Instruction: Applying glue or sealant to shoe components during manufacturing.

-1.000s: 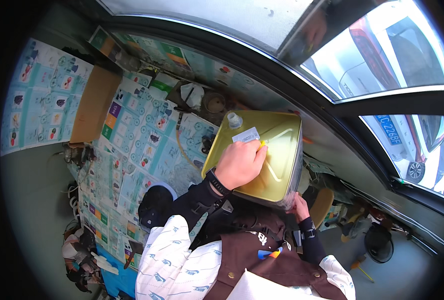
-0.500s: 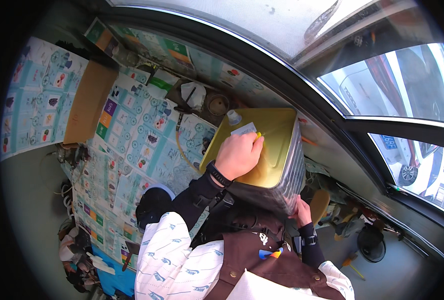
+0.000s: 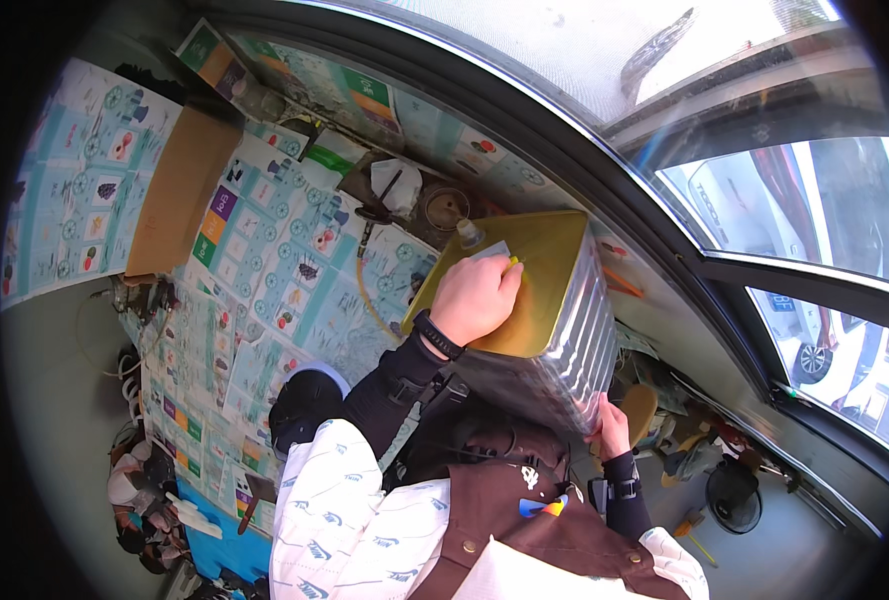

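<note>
Seemingly balancing the tin [image 3: 549,300], my left hand [image 3: 476,300] clenches its yellow handle [image 3: 513,262]; my right hand [image 3: 612,426], closure unclear, braces the lower edge.

The big tin [image 3: 524,325] has a shiny gold top and silver sides with stripy ridges. Its spout [image 3: 469,235] is cloudy white, and its handle [image 3: 513,261] is yellow. Left of the tin, the paper [image 3: 304,230] is pale blue with wheels, dark grapes and red fruit. Farther left of the tin, the cardboard [image 3: 176,205] is plain brown. On the near side of the tin, the apron [image 3: 504,515] is dark brown, and the sleeve [image 3: 319,500] is white with blue shapes.
</note>
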Demonstrator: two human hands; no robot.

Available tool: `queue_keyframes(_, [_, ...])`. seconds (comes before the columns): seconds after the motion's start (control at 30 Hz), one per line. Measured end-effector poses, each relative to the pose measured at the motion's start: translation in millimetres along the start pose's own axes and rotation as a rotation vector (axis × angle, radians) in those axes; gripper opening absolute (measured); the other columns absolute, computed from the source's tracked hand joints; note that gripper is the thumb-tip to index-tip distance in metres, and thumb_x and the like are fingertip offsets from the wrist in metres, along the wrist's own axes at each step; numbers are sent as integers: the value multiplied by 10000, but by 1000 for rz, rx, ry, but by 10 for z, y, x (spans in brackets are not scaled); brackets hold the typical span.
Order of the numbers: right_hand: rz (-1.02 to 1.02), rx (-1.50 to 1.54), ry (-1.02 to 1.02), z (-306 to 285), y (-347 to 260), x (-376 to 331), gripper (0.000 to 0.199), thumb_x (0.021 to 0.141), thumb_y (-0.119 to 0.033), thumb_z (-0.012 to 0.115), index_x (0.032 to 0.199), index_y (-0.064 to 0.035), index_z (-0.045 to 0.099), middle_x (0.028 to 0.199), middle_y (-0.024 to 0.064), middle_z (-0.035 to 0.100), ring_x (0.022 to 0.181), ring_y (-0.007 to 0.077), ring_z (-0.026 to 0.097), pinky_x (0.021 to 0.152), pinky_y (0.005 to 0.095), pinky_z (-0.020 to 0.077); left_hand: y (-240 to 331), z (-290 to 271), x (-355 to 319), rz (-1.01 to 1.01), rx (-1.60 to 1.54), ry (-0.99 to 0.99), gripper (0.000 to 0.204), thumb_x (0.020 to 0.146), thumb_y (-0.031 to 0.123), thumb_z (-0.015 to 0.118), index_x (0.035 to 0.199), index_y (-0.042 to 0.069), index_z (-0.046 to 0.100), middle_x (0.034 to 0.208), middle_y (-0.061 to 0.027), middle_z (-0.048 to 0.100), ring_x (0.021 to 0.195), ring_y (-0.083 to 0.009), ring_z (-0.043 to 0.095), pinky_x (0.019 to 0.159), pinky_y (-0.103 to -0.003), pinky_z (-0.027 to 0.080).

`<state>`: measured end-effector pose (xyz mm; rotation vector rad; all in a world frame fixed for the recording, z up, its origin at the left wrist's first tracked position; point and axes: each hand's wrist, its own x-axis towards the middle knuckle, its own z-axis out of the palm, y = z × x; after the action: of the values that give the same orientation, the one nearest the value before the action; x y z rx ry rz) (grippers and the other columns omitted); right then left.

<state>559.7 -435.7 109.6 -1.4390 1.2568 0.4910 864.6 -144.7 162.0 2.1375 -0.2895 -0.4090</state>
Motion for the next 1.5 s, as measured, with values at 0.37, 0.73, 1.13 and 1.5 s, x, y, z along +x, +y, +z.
queue_keyframes(0.37, [4, -25, 19, 19, -63, -138, 483, 1004, -524, 577, 857, -78, 691, 636, -39, 548, 496, 58, 508, 402, 226, 468, -68, -20, 44, -17, 13, -42, 339, 970, 280, 566, 802, 1, 663, 779, -244, 660, 764, -468, 643, 701, -547, 519])
queue_keyframes(0.73, [-3, -28, 16, -12, -9, -180, 477, 1051, -465, 517, 937, -36, 691, 673, -5, 648, 454, 66, 514, 370, 222, 436, -87, -18, 58, -18, -7, -26, 349, 976, 277, 569, 777, -1, 637, 755, -247, 623, 761, -473, 611, 657, -536, 480])
queue_keyframes(1.13, [-3, -24, 29, -37, -7, -220, 479, 1050, -454, 524, 908, -31, 699, 619, -17, 596, 435, 66, 490, 360, 221, 426, -96, -71, 77, -20, -5, -39, 343, 971, 269, 561, 802, -14, 658, 771, -255, 654, 765, -463, 647, 708, -542, 515])
queue_keyframes(1.5, [-4, -18, 56, 54, -210, -383, 480, 1005, -497, 598, 742, -95, 611, 609, -37, 550, 456, 57, 502, 386, 215, 441, -139, -95, 77, -25, -43, -43, 335, 983, 274, 554, 826, -4, 653, 800, -239, 657, 792, -463, 636, 701, -532, 502])
